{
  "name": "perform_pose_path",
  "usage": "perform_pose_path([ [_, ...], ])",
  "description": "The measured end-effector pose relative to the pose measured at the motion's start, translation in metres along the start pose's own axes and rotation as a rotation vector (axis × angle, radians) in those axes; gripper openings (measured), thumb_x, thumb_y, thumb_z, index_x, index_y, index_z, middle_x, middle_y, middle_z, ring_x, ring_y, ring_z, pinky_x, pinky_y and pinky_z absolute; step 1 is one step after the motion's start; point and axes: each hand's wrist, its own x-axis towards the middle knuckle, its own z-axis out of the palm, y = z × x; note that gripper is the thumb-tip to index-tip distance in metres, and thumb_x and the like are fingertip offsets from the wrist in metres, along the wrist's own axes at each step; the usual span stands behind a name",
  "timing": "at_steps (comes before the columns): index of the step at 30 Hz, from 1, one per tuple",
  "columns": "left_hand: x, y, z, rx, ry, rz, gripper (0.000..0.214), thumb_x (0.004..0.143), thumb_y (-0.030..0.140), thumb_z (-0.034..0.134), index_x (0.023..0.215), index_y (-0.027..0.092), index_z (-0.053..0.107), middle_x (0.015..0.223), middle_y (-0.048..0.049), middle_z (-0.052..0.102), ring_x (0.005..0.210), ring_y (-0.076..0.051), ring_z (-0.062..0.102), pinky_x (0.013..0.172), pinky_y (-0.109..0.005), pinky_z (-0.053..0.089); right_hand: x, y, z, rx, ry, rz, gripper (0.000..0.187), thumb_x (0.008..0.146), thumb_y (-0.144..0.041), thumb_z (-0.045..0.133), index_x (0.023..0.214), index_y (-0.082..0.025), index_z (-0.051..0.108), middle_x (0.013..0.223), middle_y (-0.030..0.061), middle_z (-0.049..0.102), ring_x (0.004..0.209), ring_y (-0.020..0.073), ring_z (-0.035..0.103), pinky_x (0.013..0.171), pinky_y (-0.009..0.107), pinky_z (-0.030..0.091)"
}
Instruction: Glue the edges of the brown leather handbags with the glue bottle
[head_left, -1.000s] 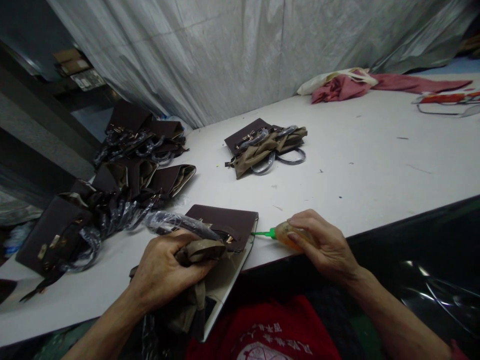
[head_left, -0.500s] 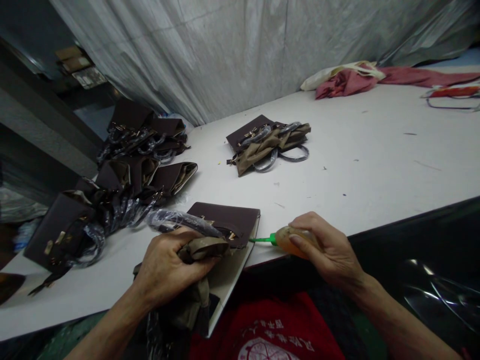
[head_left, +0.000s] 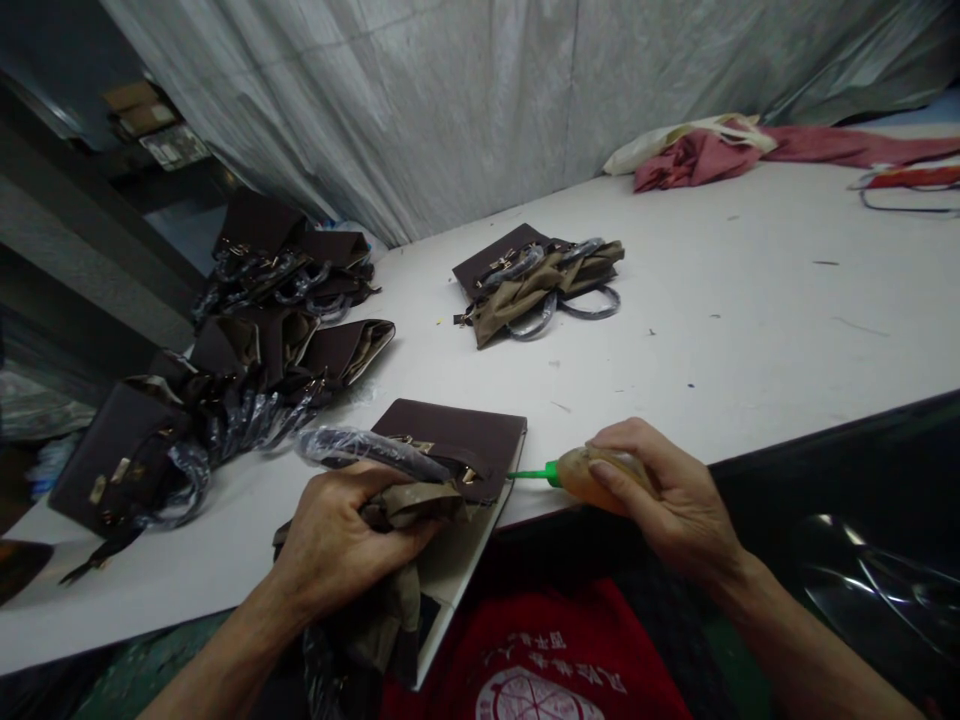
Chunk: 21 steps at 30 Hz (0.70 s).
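My left hand (head_left: pixel 356 545) grips a dark brown handbag (head_left: pixel 469 430) at the table's near edge, its fingers closed round the bunched olive lining (head_left: pixel 412 505). A plastic-wrapped handle (head_left: pixel 367 447) arches above that hand. The bag's pale inner side (head_left: pixel 465 555) faces me. In my right hand (head_left: pixel 667 500) is a squeeze bottle (head_left: pixel 600 478) of amber liquid, probably glue, held between thumb and fingers. Its thin green nozzle (head_left: pixel 534 473) points left and meets the bag's right edge, though I cannot tell whether liquid is coming out.
Several similar brown bags (head_left: pixel 277 350) with wrapped handles crowd the left of the white table (head_left: pixel 720 330). Another bag (head_left: pixel 536 285) lies beyond my hands, its olive lining turned out. Red cloth (head_left: pixel 697 160) lies at the back right. A grey sheet (head_left: pixel 480 110) hangs behind the table.
The bottle and my right hand have shifted slightly right, with the nozzle tip still at the bag's edge. The bag has moved a little to the right too. Both holds are unchanged.
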Motion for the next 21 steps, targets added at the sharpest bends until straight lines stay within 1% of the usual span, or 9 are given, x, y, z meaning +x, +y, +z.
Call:
perform_pose_path([
  [2,0.000,-0.001,0.001,0.001,0.001,-0.007,0.018,0.077,0.038,0.074,0.088,0.023,0.077,0.082,-0.0007,0.077,0.071,-0.017,0.072,0.062,-0.024,0.058,-0.002,-0.002,0.001,-0.012,0.023,-0.026,0.006,0.095,-0.024,0.057,0.099,-0.024,0.061,0.092,0.0034,0.061,0.081,0.0195,0.060,0.072,0.033,0.048],
  [5,-0.001,-0.003,0.003,0.004,0.001,-0.004,0.017,0.077,0.037,0.074,0.087,0.024,0.077,0.082,-0.0003,0.077,0.070,-0.016,0.072,0.061,-0.024,0.058,-0.003,-0.005,0.001,-0.025,-0.053,-0.058,0.006,0.095,-0.026,0.056,0.099,-0.024,0.061,0.089,0.0037,0.061,0.078,0.0200,0.060,0.068,0.034,0.048],
  [7,-0.002,-0.003,0.003,0.008,0.002,0.001,0.016,0.076,0.036,0.074,0.087,0.024,0.077,0.081,-0.0003,0.077,0.069,-0.016,0.072,0.060,-0.024,0.058,-0.003,-0.005,-0.001,-0.013,-0.088,-0.045,0.007,0.096,-0.027,0.055,0.098,-0.024,0.061,0.088,0.0037,0.061,0.076,0.0203,0.060,0.066,0.034,0.048],
  [11,-0.003,-0.001,0.003,0.012,0.010,-0.014,0.018,0.076,0.037,0.074,0.086,0.023,0.078,0.080,-0.0010,0.077,0.069,-0.017,0.072,0.059,-0.024,0.058,-0.003,-0.002,-0.005,-0.029,-0.021,-0.015,0.006,0.095,-0.026,0.056,0.097,-0.024,0.062,0.090,0.0042,0.061,0.079,0.0210,0.060,0.070,0.035,0.048],
  [15,-0.003,-0.001,0.005,-0.001,-0.006,-0.020,0.021,0.077,0.039,0.074,0.089,0.023,0.078,0.084,-0.0019,0.078,0.072,-0.018,0.073,0.062,-0.025,0.059,-0.007,0.001,-0.008,0.017,-0.067,0.002,0.007,0.095,-0.025,0.056,0.097,-0.024,0.062,0.089,0.0036,0.062,0.079,0.0196,0.060,0.069,0.033,0.048],
  [19,-0.003,-0.001,0.008,-0.015,-0.012,-0.024,0.021,0.078,0.038,0.073,0.093,0.023,0.078,0.088,-0.0020,0.078,0.075,-0.019,0.073,0.065,-0.026,0.060,-0.010,0.003,-0.009,-0.007,0.030,0.022,0.006,0.095,-0.025,0.058,0.098,-0.023,0.062,0.091,0.0038,0.062,0.081,0.0198,0.061,0.072,0.034,0.048],
  [21,-0.003,-0.001,0.009,-0.024,-0.016,-0.018,0.023,0.080,0.038,0.072,0.096,0.024,0.078,0.091,-0.0018,0.078,0.078,-0.019,0.074,0.068,-0.026,0.060,-0.011,0.004,-0.008,-0.013,0.024,0.025,0.006,0.095,-0.026,0.058,0.097,-0.023,0.063,0.091,0.0041,0.062,0.081,0.0203,0.061,0.072,0.034,0.049],
])
